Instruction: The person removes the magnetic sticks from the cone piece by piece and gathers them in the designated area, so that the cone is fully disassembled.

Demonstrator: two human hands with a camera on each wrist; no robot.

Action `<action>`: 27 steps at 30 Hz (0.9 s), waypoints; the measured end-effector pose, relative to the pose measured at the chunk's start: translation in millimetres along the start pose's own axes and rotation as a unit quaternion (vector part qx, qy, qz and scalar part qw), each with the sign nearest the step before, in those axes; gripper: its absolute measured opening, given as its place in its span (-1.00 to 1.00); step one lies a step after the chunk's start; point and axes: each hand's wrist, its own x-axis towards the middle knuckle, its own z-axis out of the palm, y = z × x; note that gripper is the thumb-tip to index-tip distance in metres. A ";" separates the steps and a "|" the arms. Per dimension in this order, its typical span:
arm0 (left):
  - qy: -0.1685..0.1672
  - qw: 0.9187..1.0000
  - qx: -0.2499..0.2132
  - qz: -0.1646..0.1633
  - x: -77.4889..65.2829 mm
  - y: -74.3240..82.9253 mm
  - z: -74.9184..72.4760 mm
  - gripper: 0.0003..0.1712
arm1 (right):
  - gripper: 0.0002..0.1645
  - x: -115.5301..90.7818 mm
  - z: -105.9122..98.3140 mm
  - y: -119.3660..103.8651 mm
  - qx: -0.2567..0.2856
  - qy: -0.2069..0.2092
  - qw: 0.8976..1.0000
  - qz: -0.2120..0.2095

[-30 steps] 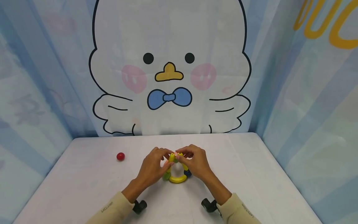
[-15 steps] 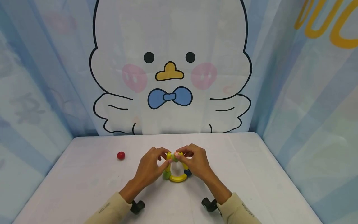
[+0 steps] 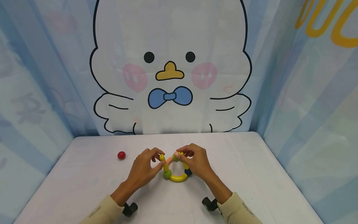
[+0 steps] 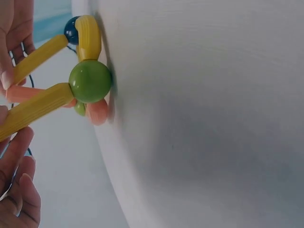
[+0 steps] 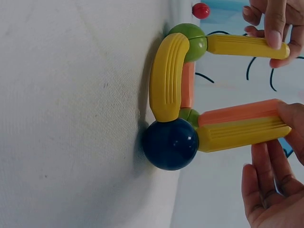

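Observation:
A ring of toy balls and rods lies on the table. In front runs a curved yellow rod [image 3: 178, 178] between a green ball [image 4: 90, 80] and a dark blue ball [image 5: 171, 145]. A second green ball [image 3: 175, 157] and a curved orange rod [image 3: 169, 160] form the back. My left hand [image 3: 143, 165] pinches the upper end of a yellow rod [image 5: 232, 45] that leans outward from the front green ball. With thumb and fingers my right hand [image 3: 197, 160] holds together the tops of an orange rod [image 5: 237, 112] and another yellow rod [image 5: 244, 134].
Away to the left on the white table [image 3: 70, 186] sits a loose red ball [image 3: 121, 155]. Black wrist mounts [image 3: 209, 204] hang under both sleeves. Behind the table stands a cloth backdrop [image 3: 170, 118] with a printed chick; cloth walls flank both sides.
My left hand has moved left and tilted its yellow rod outward, away from the rod tops in the right hand. The right hand and the rest of the ring have stayed nearly still.

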 end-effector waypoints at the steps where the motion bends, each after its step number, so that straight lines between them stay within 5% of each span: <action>1: -0.001 1.000 -0.001 0.000 -0.6 -1.1 -1.5 -0.62 | -0.85 -0.1 0.0 -0.1 0.000 0.000 1.000 0.001; 10: -0.024 1.000 0.010 -0.009 -8.0 -12.2 -13.7 -0.66 | -0.83 -0.2 0.0 -0.1 0.000 0.002 1.000 0.006; 27: -0.088 0.990 0.107 -0.013 -20.1 -35.4 -27.3 -0.72 | -0.84 0.7 0.4 0.3 0.001 0.002 1.000 -0.001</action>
